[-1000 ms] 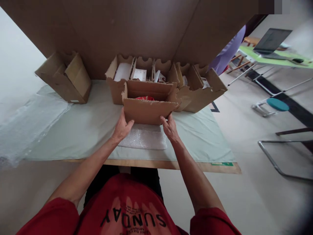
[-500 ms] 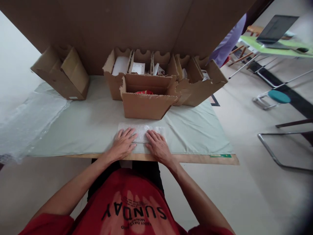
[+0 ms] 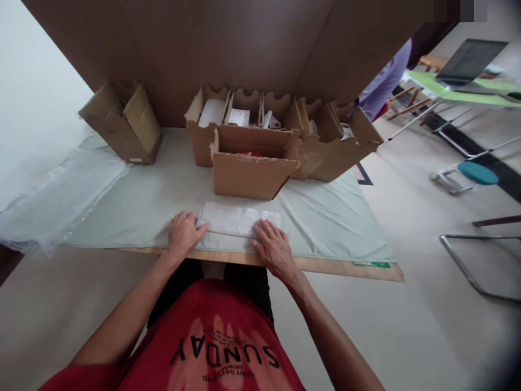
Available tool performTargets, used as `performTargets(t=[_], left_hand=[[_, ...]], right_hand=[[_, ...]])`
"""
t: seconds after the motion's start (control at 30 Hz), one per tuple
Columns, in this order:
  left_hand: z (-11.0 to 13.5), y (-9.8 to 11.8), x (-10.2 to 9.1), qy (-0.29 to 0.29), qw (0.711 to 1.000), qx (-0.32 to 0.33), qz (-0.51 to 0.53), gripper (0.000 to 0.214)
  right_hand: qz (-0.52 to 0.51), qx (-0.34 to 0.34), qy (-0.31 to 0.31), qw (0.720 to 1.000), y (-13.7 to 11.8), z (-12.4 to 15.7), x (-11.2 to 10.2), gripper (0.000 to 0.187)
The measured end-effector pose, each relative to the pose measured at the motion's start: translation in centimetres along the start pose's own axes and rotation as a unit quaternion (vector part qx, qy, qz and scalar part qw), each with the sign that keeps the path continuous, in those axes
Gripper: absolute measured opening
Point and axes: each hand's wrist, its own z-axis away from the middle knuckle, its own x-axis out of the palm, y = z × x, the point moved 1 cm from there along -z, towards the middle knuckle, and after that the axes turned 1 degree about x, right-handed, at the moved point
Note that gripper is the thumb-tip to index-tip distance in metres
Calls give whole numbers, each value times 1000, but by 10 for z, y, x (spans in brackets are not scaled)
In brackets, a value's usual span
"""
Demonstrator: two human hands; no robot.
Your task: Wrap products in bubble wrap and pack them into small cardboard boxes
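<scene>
While the left grip (image 3: pixel 183 233), loosely spread, touches its left end and the right grip (image 3: pixel 275 245) lies unclenched on its right, the flat, oblong bubble-wrap strip (image 3: pixel 232 219) glints whitish between them.

From my feed, I see the oblong sheet of clear bubble wrap (image 3: pixel 231 220) lying flat, lengthwise near the front edge of the bench (image 3: pixel 337 267).

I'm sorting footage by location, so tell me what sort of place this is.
Likely an indoor workroom, perhaps for packing or sorting: open cardboard boxes, several with items inside, stand on a cloth-covered table, and a flat piece of bubble wrap lies near the front edge.
</scene>
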Motion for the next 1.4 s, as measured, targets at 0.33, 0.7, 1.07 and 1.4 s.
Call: performTargets(t=[0.33,0.7,1.07,1.4], left_hand=[[-3,15,1,-28,991,-59,114,10],[-11,13,7,-17,884,-164,438,58],[-22,11,3,-73,861,-166,476,27],[-31,12,3,-82,889,-78,443,21]], right_hand=[[-16,-11,-30,999,-4,-12,7,45],[-69,1,-21,997,-10,-10,20,44],[-75,3,-33,997,-8,-11,10,47],[-84,-35,-69,993,-47,-47,8,42]])
